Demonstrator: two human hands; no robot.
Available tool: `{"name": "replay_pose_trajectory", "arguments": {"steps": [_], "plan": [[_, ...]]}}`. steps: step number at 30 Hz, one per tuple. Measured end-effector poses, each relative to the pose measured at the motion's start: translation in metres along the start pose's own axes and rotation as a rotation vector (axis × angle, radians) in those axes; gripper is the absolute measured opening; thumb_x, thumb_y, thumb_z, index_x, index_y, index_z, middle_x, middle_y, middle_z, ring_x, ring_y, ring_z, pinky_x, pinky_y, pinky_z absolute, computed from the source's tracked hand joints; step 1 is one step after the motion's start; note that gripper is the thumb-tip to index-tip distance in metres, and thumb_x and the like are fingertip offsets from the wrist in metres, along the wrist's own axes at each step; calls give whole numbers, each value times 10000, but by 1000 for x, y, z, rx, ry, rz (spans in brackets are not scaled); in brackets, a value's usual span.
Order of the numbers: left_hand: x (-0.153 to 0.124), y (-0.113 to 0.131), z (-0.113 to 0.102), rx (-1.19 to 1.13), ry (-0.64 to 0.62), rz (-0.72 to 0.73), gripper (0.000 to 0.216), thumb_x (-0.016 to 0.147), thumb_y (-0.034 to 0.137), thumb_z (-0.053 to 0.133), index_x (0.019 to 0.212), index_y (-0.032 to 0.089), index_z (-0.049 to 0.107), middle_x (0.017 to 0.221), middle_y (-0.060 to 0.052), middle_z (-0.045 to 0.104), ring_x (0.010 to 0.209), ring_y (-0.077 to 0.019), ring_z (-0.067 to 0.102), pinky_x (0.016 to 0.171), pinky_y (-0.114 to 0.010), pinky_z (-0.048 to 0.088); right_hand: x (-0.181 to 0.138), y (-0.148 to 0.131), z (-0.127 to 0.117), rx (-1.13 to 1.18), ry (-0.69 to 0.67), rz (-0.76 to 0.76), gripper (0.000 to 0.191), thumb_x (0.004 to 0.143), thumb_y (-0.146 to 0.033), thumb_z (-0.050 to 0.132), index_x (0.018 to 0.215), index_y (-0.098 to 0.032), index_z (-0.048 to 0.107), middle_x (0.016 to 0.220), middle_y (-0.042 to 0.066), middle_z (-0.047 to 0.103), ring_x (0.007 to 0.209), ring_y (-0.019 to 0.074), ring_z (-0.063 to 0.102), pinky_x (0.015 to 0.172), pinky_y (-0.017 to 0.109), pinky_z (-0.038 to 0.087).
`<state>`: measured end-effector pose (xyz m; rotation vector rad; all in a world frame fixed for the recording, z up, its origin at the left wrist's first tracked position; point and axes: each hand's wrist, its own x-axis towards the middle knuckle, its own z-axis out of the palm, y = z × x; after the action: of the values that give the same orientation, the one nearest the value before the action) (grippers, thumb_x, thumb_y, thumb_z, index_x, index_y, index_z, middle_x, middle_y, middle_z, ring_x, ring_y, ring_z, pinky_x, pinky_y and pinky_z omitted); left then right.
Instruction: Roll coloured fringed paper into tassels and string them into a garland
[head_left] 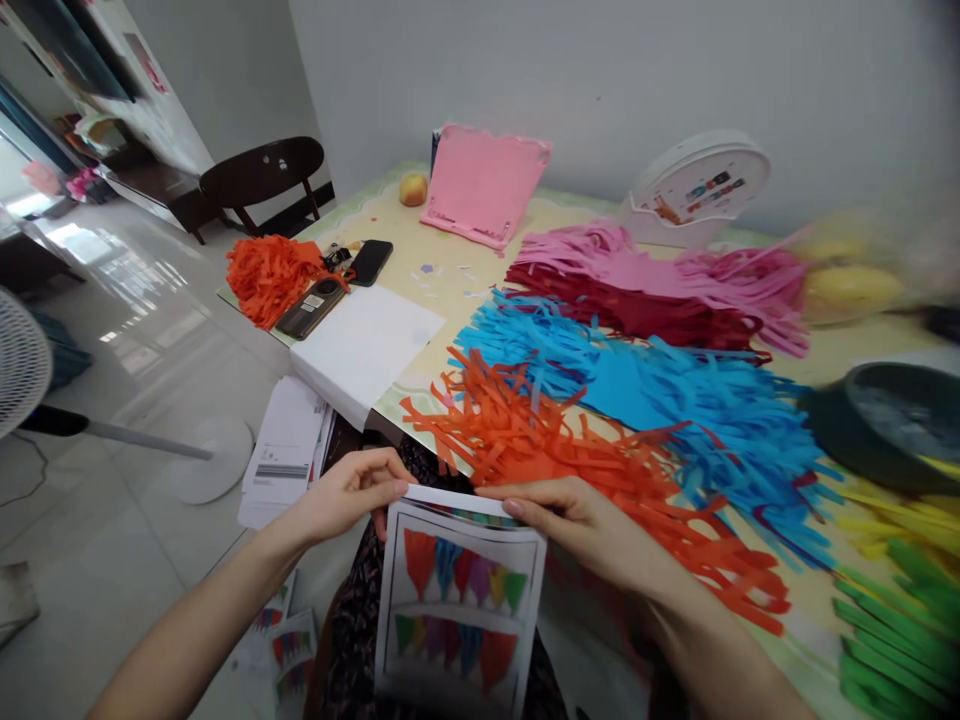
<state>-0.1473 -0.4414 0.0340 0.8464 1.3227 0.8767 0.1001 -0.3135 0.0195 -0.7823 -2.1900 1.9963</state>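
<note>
A printed paper card [459,610] with pictures of colourful tassel garlands hangs over my lap, its white top edge folded over. My left hand [371,488] pinches that edge at its left corner, thumb on top. At the right corner, my right hand [559,510] grips the same fold between thumb and fingers. Just beyond the card, orange fringed paper [525,430] lies on the table, with blue fringed paper [637,385] behind it. Farther back are dark red fringe [637,305] and pink fringe [592,250].
On the table [360,225] are a white block-like stack [367,340], two phones, an orange fringe bundle [270,275], an apple [412,189], a pink packet [484,185] and a dark green bowl [885,420]. Printed sheets [281,450] are stacked below left. A fan [206,460] stands left.
</note>
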Motion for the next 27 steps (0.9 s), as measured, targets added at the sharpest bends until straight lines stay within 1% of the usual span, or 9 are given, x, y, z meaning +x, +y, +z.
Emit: {"name": "replay_pose_trajectory", "arguments": {"steps": [5,8,12,16,19,23,27], "plan": [[5,6,-14,-24,-133,-69,302,764,410,711,837,128,628,684,-14,668,536,-122,639,522,-225,529,1,-2,3,57,-29,8,427,896,-504,546,1157,-202,700,1086,83,732,971,271,685,840,380,547],[7,8,-20,-23,-166,-85,289,747,382,734,836,115,668,683,-26,681,586,-134,652,542,-232,551,0,-4,4,73,-42,8,422,897,-502,546,1150,-204,704,1065,81,739,961,267,688,837,375,548],[7,9,-22,-10,-148,-81,279,720,362,760,848,116,728,725,-34,706,595,-126,652,561,-226,566,-1,-8,5,43,-42,24,441,901,-512,533,1165,-198,694,1095,82,728,955,273,689,811,373,554],[3,10,-21,64,-87,-65,275,728,353,748,884,128,770,753,-47,734,603,-128,650,586,-227,572,-2,-9,8,0,-41,36,450,904,-519,519,1170,-201,693,1141,76,708,990,276,680,840,376,547],[-1,8,-19,133,-53,-51,268,768,345,708,935,145,775,828,-64,762,667,-151,673,627,-233,576,-3,-8,9,-36,-23,37,448,904,-529,511,1153,-211,704,1178,73,687,1022,283,670,867,393,539],[-6,1,-18,229,-20,1,269,813,350,662,978,168,772,907,-72,771,675,-155,688,633,-215,569,-9,-4,9,-48,-6,12,470,923,-533,472,1201,-213,675,1207,77,672,1095,282,639,935,411,508],[-7,-7,-21,295,-20,44,293,842,369,632,1023,175,760,992,-85,760,762,-185,712,659,-217,574,-15,-2,9,-32,10,-8,460,943,-513,448,1219,-214,662,1210,70,673,1096,267,642,946,400,506]]}}
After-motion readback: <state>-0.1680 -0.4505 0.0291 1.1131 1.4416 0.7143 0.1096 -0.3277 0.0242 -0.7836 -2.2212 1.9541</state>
